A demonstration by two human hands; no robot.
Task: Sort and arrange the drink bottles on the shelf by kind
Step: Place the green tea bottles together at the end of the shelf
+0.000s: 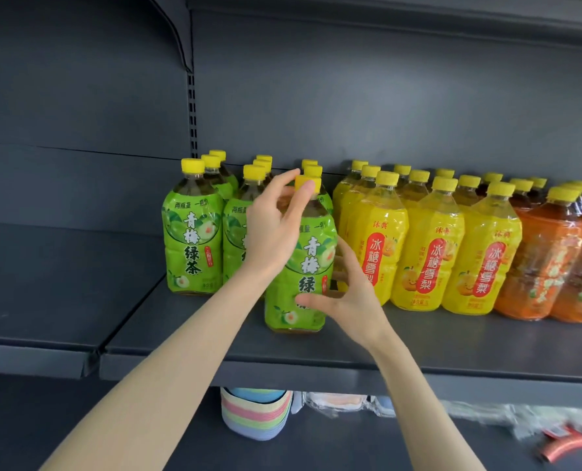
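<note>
Shelf [316, 355] of dark grey metal carries three kinds of drink, all upright and yellow-capped; green bottles [192, 232] stand in files at 9 o'clock of the middle, yellow bottles [425, 253] in files at 3 o'clock, orange bottles [541, 266] at the far 3 o'clock edge, touching the yellow ones. Front bottle [311, 266], green-labelled like its neighbours, heads the right-most green file and sits nearer the shelf's front lip than any other; the yellow bottles are just beside it at 3 o'clock, another green bottle just behind it at 10 o'clock; whether its base rests on the shelf or is just off it I cannot tell. Both hands are on it; the left hand [272, 222] comes in from 7 o'clock and grips the neck, thumb against the cap, fingers curled over the shoulder; the right hand [354, 300] comes in from 5 o'clock and holds the lower body, thumb laid across the label, fingers curled round the side at 3 o'clock, in the gap toward the yellow bottles. A slotted post [191, 113] rises behind the green bottles at 12 o'clock; below the shelf, at 6 o'clock, sits a pastel stack [255, 416]; a red tube [568, 448] lies at 4 o'clock, blurred.
</note>
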